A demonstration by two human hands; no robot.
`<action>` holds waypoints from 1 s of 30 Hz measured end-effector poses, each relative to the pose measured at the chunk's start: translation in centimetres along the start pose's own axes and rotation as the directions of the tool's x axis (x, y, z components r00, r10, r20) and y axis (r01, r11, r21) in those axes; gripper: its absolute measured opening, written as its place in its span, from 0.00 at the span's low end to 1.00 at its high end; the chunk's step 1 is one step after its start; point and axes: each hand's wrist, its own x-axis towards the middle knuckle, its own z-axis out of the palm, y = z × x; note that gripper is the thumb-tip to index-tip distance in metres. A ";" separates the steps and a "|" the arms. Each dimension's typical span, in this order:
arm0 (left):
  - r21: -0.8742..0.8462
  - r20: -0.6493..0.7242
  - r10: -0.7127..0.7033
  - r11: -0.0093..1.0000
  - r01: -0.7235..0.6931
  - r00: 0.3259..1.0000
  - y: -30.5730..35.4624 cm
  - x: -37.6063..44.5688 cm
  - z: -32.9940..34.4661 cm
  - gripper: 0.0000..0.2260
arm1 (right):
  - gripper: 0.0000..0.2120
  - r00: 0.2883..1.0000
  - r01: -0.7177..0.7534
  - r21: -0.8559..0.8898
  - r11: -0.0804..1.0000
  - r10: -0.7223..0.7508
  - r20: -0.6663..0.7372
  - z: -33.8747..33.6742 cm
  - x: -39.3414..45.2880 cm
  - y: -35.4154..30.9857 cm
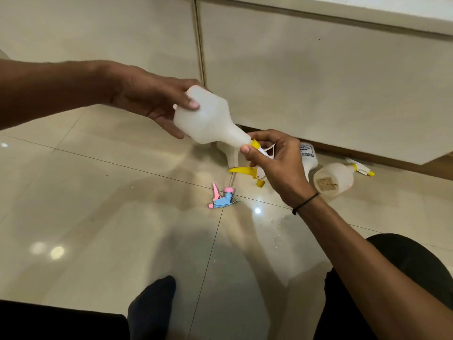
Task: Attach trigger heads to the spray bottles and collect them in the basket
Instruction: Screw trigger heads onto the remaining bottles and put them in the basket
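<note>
Above the glossy tiled floor, a person holds a translucent spray bottle tipped neck-down while fitting its yellow-and-white trigger head.

Left hand grips the bottle's base, thumb pressed on the near side and fingers curled behind it; right hand pinches the trigger head, thumb and fingers closed around its yellow collar at the bottle's neck. Below the held bottle, on the floor, lies a pink-and-blue trigger head with its dip tube pointing up toward the bottle. Just behind the held bottle a second bottle lies partly hidden. Right of the held bottle, beyond the right hand, a labelled bottle lies against the cabinet base, and further right a bottle with a yellow trigger head already on lies on its side, bottom facing the camera. No basket shows.
</note>
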 end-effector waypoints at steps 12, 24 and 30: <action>0.076 -0.117 -0.040 0.996 0.049 0.992 -1.3 -0.5 2.8 0.36 | 0.12 0.997 0.054 -0.053 0.997 -0.057 -0.052 -1.6 0.5 -0.7; -0.355 -0.393 0.099 0.901 -0.250 0.914 -1.0 1.2 5.7 0.24 | 0.13 0.993 0.071 -0.013 0.997 -0.072 -0.094 -1.0 0.6 -0.7; -0.310 -0.341 0.103 0.926 -0.215 0.934 -1.4 1.8 6.1 0.27 | 0.15 0.995 0.041 -0.048 0.998 -0.046 -0.091 -0.6 0.2 -0.7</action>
